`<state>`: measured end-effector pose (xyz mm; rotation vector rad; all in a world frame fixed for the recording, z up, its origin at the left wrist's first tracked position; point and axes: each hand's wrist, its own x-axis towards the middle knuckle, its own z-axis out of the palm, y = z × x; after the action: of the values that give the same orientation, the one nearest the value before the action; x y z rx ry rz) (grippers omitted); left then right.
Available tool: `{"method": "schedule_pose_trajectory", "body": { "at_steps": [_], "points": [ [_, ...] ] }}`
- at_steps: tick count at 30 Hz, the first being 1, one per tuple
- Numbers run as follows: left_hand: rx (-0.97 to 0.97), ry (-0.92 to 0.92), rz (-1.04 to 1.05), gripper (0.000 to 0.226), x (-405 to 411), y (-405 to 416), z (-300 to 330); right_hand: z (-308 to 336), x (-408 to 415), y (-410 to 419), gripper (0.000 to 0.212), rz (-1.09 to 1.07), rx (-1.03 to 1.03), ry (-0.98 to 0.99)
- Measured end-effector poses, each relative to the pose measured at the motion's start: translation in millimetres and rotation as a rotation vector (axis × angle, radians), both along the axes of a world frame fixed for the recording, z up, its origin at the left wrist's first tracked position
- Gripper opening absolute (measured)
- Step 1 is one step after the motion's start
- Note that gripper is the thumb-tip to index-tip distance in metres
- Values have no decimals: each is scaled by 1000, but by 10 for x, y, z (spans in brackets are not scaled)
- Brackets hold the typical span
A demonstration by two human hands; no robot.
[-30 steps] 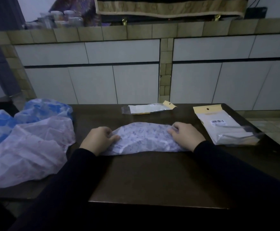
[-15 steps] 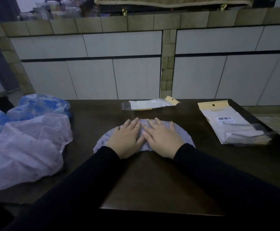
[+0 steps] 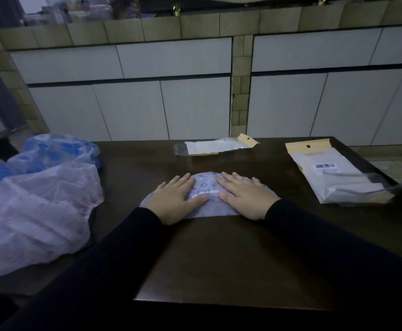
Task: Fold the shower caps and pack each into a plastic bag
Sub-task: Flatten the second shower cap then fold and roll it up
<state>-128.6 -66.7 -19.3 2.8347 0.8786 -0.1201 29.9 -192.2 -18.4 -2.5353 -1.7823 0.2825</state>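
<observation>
Head camera: a person in dark sleeves presses both hands flat on a half-folded shower cap (image 3: 208, 206) at the centre of the frame, on a dark bench (image 3: 219, 259). The left hand (image 3: 174, 199) and right hand (image 3: 244, 195) lie side by side with fingers straight and spread, palms down, grasping nothing; only a narrow strip of the pale printed cap shows between them, and its straight folded edge faces the person.

At the left of the frame a heap of unfolded caps waits: a pink-tinted cap (image 3: 35, 216) in front, blue-patterned caps (image 3: 56, 149) behind it. Above the hands, at upper centre of the bench, lies a slim plastic bag (image 3: 215, 146) with a yellow header. At the right sits a stack of bags (image 3: 336, 177) with a barcode label; its near end is blurred.

The step in hand appears to be smoothing the first fold, with further folds and the bagging not yet done. The risk from here is judged to lie in the material: thin, slick film with a gathered rim may spring open once the palms lift, or trap air and puff up, leaving a bundle too bulky for the slim bag. Sliding hands could also drag the cap askew on the smooth bench.
</observation>
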Motion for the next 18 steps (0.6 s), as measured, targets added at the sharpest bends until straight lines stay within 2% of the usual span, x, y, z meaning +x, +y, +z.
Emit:
{"method": "schedule_pose_trajectory", "body": {
  "at_steps": [5, 7, 9, 12, 14, 16, 18],
  "points": [
    [-81, -44, 48, 64, -143, 8, 36, 50, 75, -112, 55, 62, 33, 95],
    [-106, -60, 52, 59, -153, -19, 41, 65, 91, -124, 56, 97, 35, 78],
    [-99, -51, 49, 63, -217, -27, 30, 102, 144, -131, 57, 126, 28, 1],
    [82, -100, 56, 61, -312, -80, 33, 154, 261, -132, 63, 54, 85, -217],
    [233, -191, 125, 59, -284, -207, 93, 157, 263, -103, 56, -25, 203, -302],
    [299, -256, 42, 53, -210, -330, 112, 118, 213, -36, 49, -72, 336, -241],
    [197, -198, -130, 63, -156, -421, 98, 76, 153, 26, 58, -128, 307, -46]
  ]
}}
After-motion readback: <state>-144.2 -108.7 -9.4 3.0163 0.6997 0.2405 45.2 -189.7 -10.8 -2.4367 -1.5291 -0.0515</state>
